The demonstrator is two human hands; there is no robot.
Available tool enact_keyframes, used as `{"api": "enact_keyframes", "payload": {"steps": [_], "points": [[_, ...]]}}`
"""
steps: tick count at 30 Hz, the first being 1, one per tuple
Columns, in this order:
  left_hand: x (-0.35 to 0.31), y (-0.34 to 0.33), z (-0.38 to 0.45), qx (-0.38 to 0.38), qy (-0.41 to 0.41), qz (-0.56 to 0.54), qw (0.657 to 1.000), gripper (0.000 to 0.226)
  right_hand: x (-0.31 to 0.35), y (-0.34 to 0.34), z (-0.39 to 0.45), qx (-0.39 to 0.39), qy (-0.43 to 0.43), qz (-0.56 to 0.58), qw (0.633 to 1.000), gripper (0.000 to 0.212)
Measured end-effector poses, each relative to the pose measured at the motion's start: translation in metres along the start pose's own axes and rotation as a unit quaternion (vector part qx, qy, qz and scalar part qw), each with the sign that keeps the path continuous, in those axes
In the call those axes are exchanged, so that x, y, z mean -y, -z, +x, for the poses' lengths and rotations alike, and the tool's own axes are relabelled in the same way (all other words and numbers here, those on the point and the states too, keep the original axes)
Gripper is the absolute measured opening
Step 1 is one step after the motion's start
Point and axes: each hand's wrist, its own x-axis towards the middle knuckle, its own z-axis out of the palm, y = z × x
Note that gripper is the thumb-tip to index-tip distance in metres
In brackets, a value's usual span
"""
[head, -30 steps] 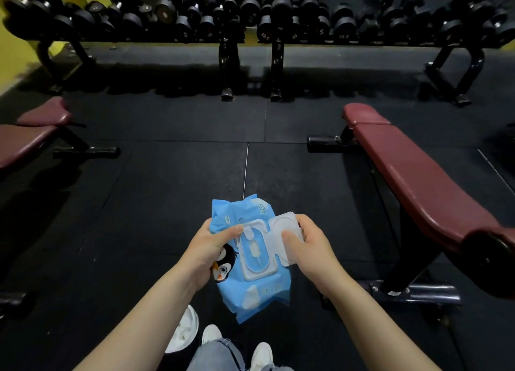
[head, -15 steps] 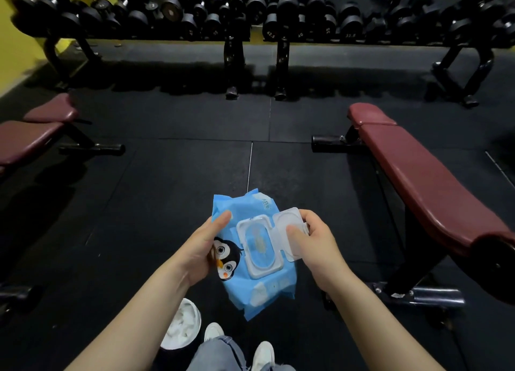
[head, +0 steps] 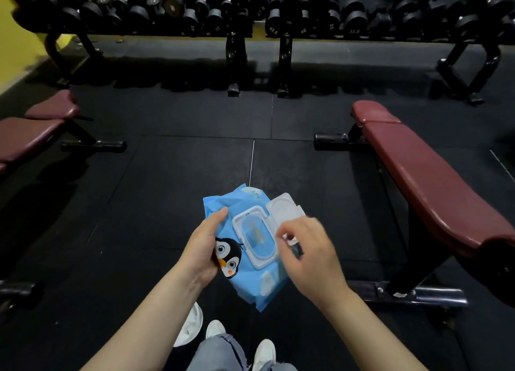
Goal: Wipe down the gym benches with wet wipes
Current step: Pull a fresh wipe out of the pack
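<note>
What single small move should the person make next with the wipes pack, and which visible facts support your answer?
Probably pinch a wipe out through the dispenser opening with the right hand. The lid is flipped open, the left hand grips the wipes pack, and neither hand has a wipe.

Black rubber floor [head: 167, 203]; dumbbell rack [head: 250, 10] across top of frame; yellow wall [head: 14, 55] upper left.

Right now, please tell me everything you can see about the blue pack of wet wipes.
The wet wipes pack is soft blue plastic with a cartoon penguin. Its white hard lid is flipped open toward the right, showing the blue opening. It is held tilted above the dark floor. The left hand grips its left edge; the right hand, blurred, reaches over the opening.
</note>
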Motion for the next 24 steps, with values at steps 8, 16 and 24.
{"api": "enact_keyframes", "payload": {"steps": [8,16,24], "points": [[-0.004,-0.003,-0.001,0.002,-0.047,0.051,0.998,0.036,0.009,-0.016,0.007,0.120,-0.110,-0.039,0.986,0.008],[-0.005,-0.009,-0.005,-0.014,-0.088,0.089,0.992,0.028,0.016,-0.027,0.016,0.149,-0.129,-0.151,0.969,0.020],[-0.004,-0.011,-0.004,-0.022,-0.088,0.092,0.992,0.023,0.016,-0.026,0.022,0.155,-0.142,-0.160,0.964,0.022]]}}
